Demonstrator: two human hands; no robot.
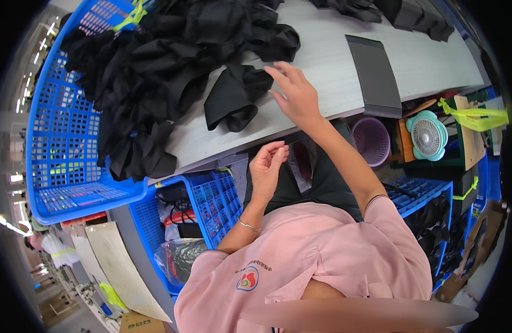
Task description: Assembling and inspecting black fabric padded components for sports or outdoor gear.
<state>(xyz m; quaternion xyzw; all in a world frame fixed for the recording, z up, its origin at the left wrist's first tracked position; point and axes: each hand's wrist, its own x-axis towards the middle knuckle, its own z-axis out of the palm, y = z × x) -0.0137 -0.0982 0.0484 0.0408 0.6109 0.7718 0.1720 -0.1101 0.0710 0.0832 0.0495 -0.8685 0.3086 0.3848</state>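
A crumpled piece of black cloth (237, 97) lies on the pale table, with a folded loop at its near edge. Just right of it, my right hand (293, 95) hovers with fingers apart and thumb stretched out, its fingertips close to the cloth's edge. Whether they touch it I cannot tell. My left hand (267, 166) is in front of the table's near edge, fingers curled and thumb against them; anything inside the curl is hidden. To the left, a large heap of black cloth pieces (150, 72) spreads over the table and into a blue plastic basket (64, 139).
A dark grey flat strip (375, 75) lies across the table (328, 61), right of my right hand. More black pieces (414, 19) sit at the far right. Below the edge stand a purple basket (371, 141), a small turquoise fan (428, 135) and a blue crate (214, 202).
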